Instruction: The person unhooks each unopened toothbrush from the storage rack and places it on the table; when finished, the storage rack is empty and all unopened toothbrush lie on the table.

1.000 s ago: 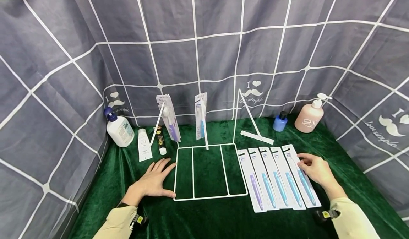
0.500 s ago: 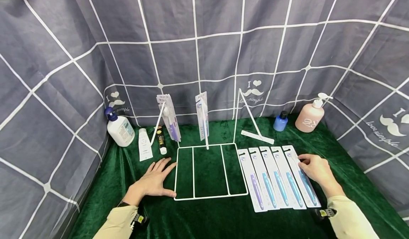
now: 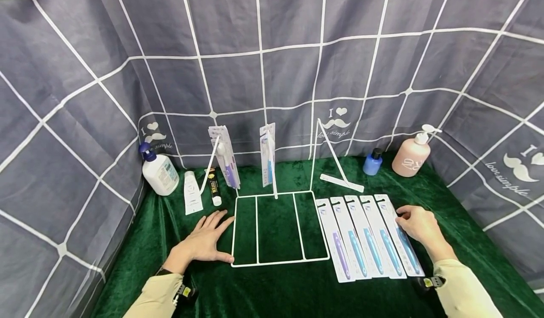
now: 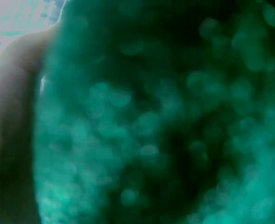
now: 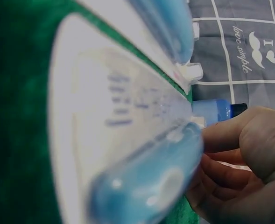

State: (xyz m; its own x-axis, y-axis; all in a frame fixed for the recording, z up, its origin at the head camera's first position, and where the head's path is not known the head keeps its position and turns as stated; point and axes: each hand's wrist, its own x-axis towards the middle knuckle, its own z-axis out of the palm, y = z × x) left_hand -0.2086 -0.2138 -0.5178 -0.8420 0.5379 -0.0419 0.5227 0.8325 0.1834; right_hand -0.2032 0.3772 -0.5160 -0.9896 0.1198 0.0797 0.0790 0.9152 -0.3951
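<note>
At the right end of a row of carded toothbrushes [image 3: 369, 237], my right hand [image 3: 420, 227] pinches the edge of the rightmost blue toothbrush pack [image 3: 388, 214]. The right wrist view shows thumb and fingers at the side of this toothbrush pack [image 5: 95, 107], its blue handle near the camera. One pack in the row has a purple handle; the others are blue. My left hand [image 3: 204, 240] lies flat on the cloth with fingers spread, thumb touching the near left corner of a white wire rack [image 3: 280, 262]. On the rack's arms hang purple [image 3: 226, 159] and blue [image 3: 267, 155] toothbrush packs.
Left of the rack stand a white pump bottle [image 3: 160, 171], a white tube [image 3: 192, 193] and a black tube [image 3: 214, 188]. At the back right are a blue bottle [image 3: 372, 162] and a pink pump bottle [image 3: 411, 155]. A grey checked curtain [image 3: 293, 77] encloses the green cloth [image 3: 289, 294].
The rightmost toothbrush pack has shifted slightly left towards its neighbour under my right hand. The blue pack hanging on the rack turned a little and back. My left hand has stayed still.
</note>
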